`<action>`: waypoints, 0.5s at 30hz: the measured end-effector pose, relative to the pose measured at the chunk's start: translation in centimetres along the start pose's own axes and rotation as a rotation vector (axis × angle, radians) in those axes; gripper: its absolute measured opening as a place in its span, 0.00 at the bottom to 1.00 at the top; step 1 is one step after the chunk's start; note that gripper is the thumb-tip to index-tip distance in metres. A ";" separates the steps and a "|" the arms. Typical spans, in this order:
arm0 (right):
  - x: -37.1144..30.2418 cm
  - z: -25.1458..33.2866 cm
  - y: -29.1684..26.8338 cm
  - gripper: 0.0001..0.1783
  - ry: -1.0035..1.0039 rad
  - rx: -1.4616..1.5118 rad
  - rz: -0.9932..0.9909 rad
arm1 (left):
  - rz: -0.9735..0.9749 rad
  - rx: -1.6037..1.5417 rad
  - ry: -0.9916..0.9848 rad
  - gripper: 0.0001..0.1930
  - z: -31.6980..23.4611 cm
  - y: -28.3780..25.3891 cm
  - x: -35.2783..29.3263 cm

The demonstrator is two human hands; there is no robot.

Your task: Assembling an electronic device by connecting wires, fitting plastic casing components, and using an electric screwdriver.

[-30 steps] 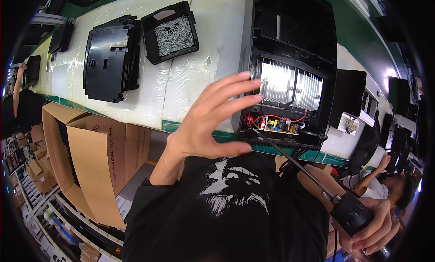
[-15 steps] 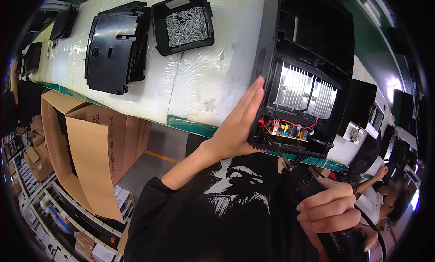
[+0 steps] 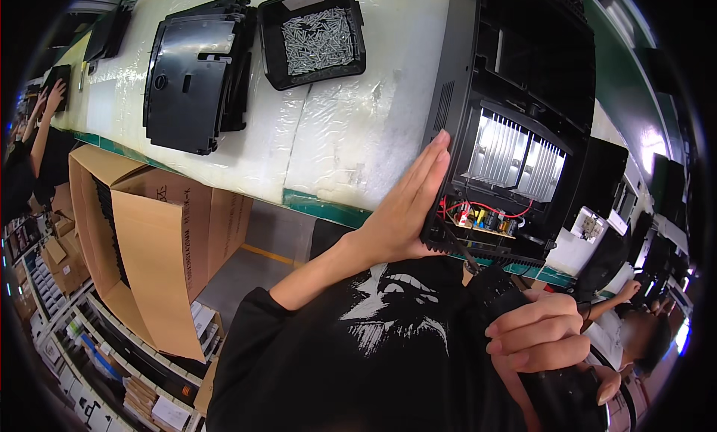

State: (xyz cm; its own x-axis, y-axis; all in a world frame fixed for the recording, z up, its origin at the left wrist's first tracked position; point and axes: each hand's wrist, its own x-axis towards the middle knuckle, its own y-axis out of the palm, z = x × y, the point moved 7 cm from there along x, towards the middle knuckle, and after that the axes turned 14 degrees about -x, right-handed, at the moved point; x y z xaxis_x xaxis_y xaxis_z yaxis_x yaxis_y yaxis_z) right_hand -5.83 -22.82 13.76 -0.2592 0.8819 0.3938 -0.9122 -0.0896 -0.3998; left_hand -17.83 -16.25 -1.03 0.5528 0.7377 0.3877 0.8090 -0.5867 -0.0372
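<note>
A large black housing (image 3: 458, 66) stands at the bench's front edge. Inside it sit a silver finned heat sink (image 3: 515, 157) and, nearer me, a small circuit board (image 3: 489, 224) with red wires. My left hand (image 3: 397, 206) lies flat along the housing's left wall, fingers stretched out and together. Wrapped round a black electric screwdriver (image 3: 499, 291) is my right hand (image 3: 551, 331), close to my body at lower right. The screwdriver's thin shaft points up and left to the housing's near edge by the board. Where its tip ends is hard to make out.
A black bin of silver screws (image 3: 317, 44) and stacked black panels (image 3: 190, 81) occupy the padded bench (image 3: 328, 133). An opened carton (image 3: 160, 268) with black parts stands below at left. Co-workers' hands show at far left (image 3: 54, 96) and far right (image 3: 629, 288).
My right hand and the screwdriver have shifted slightly up toward the housing. My left hand keeps its place on the wall. At far left, a co-worker's hands have come to a black panel.
</note>
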 end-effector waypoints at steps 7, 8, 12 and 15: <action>0.3 -0.1 0.4 0.36 0.010 -0.083 0.238 | -0.035 -0.015 0.010 0.59 -0.2 0.1 0.1; 0.7 -0.1 0.7 0.38 -0.002 -0.084 0.243 | -0.037 -0.014 0.013 0.59 -0.2 0.2 0.2; 2.4 0.3 1.6 0.41 -0.114 0.015 0.086 | -0.068 -0.061 0.011 0.59 -0.1 0.8 0.1; 3.7 0.5 2.3 0.44 -0.224 0.137 -0.050 | -0.103 -0.050 -0.002 0.60 0.1 1.1 -0.2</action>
State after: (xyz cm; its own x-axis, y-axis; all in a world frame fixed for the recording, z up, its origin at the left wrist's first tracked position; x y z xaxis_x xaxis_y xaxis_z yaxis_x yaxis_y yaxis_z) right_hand -9.01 -19.95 14.73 -0.2628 0.7634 0.5900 -0.9561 -0.1242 -0.2653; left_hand -17.04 -17.02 -1.26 0.4675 0.7956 0.3852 0.8507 -0.5234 0.0486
